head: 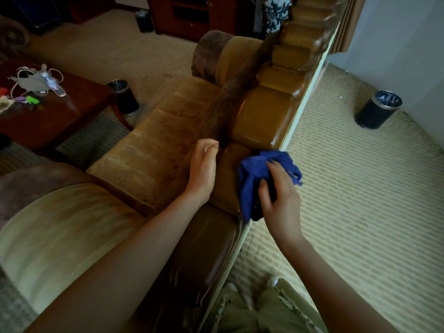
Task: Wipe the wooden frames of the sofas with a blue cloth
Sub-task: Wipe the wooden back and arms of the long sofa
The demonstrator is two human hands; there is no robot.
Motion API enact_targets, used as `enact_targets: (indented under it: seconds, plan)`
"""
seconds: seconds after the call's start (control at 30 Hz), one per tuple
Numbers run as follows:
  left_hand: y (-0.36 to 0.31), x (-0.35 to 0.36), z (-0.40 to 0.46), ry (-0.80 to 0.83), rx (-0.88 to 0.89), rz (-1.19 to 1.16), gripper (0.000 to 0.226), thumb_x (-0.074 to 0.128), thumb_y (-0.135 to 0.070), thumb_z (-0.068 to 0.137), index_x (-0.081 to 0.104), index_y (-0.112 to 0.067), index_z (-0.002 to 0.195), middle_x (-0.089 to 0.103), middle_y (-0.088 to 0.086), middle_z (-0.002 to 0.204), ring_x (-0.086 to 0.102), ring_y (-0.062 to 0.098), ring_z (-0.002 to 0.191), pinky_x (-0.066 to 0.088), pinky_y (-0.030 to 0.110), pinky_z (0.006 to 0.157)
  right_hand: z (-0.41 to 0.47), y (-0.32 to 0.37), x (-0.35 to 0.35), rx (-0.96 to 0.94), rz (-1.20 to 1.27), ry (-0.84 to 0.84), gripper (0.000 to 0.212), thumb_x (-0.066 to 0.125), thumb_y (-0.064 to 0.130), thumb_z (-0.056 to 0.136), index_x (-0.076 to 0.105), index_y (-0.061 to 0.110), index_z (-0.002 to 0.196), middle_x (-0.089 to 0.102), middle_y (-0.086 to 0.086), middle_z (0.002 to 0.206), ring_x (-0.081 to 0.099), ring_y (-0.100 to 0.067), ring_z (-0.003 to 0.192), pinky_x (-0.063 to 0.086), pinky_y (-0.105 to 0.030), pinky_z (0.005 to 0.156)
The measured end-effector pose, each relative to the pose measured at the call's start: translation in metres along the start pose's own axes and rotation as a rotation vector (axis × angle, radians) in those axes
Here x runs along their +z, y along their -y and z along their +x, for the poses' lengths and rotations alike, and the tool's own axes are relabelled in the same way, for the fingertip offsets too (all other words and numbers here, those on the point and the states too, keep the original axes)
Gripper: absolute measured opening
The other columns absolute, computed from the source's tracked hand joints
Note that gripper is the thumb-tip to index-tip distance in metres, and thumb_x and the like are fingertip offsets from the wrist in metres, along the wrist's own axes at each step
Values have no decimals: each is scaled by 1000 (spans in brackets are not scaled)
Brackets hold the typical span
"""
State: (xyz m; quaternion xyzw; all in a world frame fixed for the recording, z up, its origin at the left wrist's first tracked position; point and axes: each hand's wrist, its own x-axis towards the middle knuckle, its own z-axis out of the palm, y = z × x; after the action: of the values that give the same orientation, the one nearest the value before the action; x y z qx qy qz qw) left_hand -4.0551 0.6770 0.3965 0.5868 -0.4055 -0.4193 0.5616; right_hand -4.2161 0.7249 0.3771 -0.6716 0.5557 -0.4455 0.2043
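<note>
The carved, glossy wooden frame (262, 116) runs along the top of the sofa's back, from near my body up to the far right. A crumpled blue cloth (254, 174) lies against the frame's outer edge, and my right hand (280, 195) grips it from the right side. My left hand (203, 169) rests on the inner side of the frame beside the backrest, its fingers loosely curled and holding nothing. The sofa's tan seat cushions (156, 150) lie to the left of the frame.
A dark wooden coffee table (72, 109) with a bottle and small items stands at left. One black bin (123, 96) stands beside the table, another (377, 109) on the carpet at right. A dark cabinet (185, 15) stands at the back.
</note>
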Motion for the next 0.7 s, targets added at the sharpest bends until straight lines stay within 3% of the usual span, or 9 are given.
enact_targets:
  seconds: [0.07, 0.13, 0.23, 0.33, 0.4, 0.53, 0.6, 0.7]
  plan:
    - [1, 0, -1, 14, 17, 12, 15, 46, -37, 81, 57, -30, 88, 60, 3, 105, 56, 13, 99, 45, 31, 87, -15, -5, 4, 148, 87, -55, 37, 44, 29, 92, 52, 11, 123, 57, -2, 113, 52, -11, 103, 43, -37, 93]
    - [2, 0, -1, 19, 29, 33, 16, 44, -36, 83, 57, -29, 90, 59, 1, 102, 55, 9, 94, 45, 26, 82, -38, -3, 13, 168, 68, -85, 43, 43, 34, 90, 50, 8, 124, 52, -7, 111, 47, -10, 100, 40, -31, 92]
    - [3, 0, 1, 19, 49, 37, 15, 44, -34, 83, 57, -29, 89, 58, -1, 98, 55, 10, 93, 45, 26, 81, -60, 12, 26, -65, -56, -29, 35, 51, 32, 89, 55, 16, 120, 46, -9, 114, 43, -15, 106, 36, -25, 94]
    - [4, 0, 1, 4, 15, 10, 17, 45, -35, 82, 58, -28, 89, 60, 2, 103, 57, 15, 101, 46, 30, 88, -24, 13, 28, -327, -283, -2, 27, 54, 27, 87, 67, 16, 108, 55, -9, 104, 44, -22, 93, 43, -35, 72]
    - [2, 0, 2, -31, -34, -45, 17, 46, -34, 79, 59, -26, 88, 61, 4, 104, 58, 18, 104, 46, 31, 89, 10, 13, 24, -379, -380, -10, 26, 54, 27, 87, 69, 16, 106, 59, -10, 100, 47, -26, 87, 43, -37, 60]
    - [-1, 1, 2, -54, -88, -148, 13, 47, -27, 80, 59, -23, 83, 62, 2, 97, 60, 18, 100, 45, 27, 82, 36, 9, 14, -319, -355, -68, 26, 55, 26, 90, 69, 15, 108, 58, -12, 100, 47, -25, 87, 42, -34, 73]
    - [-1, 1, 2, -62, -96, -189, 15, 44, -17, 88, 58, -20, 83, 62, 3, 95, 60, 17, 97, 44, 25, 80, 22, 3, 13, -248, -258, -72, 27, 55, 24, 90, 68, 13, 111, 54, -12, 104, 43, -20, 95, 37, -26, 85]
    - [-2, 1, 2, -44, -95, -203, 17, 42, -14, 91, 57, -20, 85, 62, 5, 99, 60, 16, 99, 43, 23, 80, -28, 2, 17, -147, -122, -29, 30, 53, 26, 90, 67, 11, 113, 47, -8, 106, 46, -19, 98, 40, -30, 88]
